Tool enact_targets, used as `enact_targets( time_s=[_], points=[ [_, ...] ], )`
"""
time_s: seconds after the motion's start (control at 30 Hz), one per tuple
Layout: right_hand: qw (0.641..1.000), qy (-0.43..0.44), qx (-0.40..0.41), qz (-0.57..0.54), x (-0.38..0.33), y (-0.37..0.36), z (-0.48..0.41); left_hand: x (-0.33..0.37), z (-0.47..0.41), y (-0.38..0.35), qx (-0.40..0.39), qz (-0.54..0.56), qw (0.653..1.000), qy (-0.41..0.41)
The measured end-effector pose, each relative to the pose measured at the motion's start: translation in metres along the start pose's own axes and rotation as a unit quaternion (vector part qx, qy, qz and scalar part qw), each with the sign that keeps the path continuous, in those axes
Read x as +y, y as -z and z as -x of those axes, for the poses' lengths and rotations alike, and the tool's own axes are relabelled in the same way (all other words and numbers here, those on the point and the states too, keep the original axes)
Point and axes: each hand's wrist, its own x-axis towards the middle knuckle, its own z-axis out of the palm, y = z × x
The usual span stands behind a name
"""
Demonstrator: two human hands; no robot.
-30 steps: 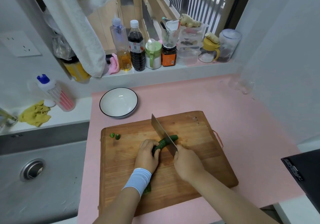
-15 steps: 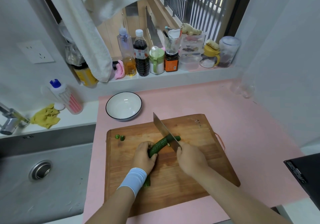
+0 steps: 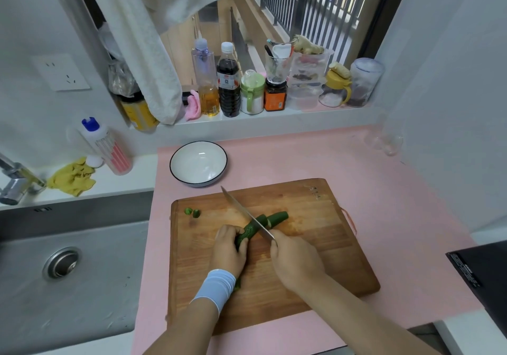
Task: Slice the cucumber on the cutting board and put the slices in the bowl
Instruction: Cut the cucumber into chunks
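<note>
on the cutting board (image 3: 323,247) the cucumber (image 3: 253,229) lies slanted, its near part covered by the left hand (image 3: 230,251) curled round it, while the right hand (image 3: 295,262) grips the knife (image 3: 242,210), blade set across it. two green bits (image 3: 192,212) lie near the board's far left corner; the white bowl (image 3: 198,162) stands just beyond the board on the pink surface (image 3: 389,190), bottles (image 3: 229,88) behind.
</note>
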Motion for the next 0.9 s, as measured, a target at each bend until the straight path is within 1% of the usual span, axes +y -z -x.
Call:
enact_targets(
  time_s=[0.23,0.5,0.63,0.9],
  points=[
    [1.000,-0.002,-0.015,0.017,0.004,0.002,0.006,-0.001,0.000,-0.001,0.007,0.011,1.000,0.005],
    [0.996,-0.030,-0.083,-0.014,0.006,0.003,-0.011,-0.003,0.002,-0.001,0.014,0.022,1.000,0.012],
    [0.994,-0.039,-0.101,-0.026,0.008,-0.004,-0.017,-0.004,0.000,-0.001,0.018,0.031,0.999,0.015],
    [0.994,-0.046,-0.095,-0.034,0.015,-0.014,-0.015,-0.001,0.002,-0.001,0.023,0.029,0.999,0.012]
  ],
)
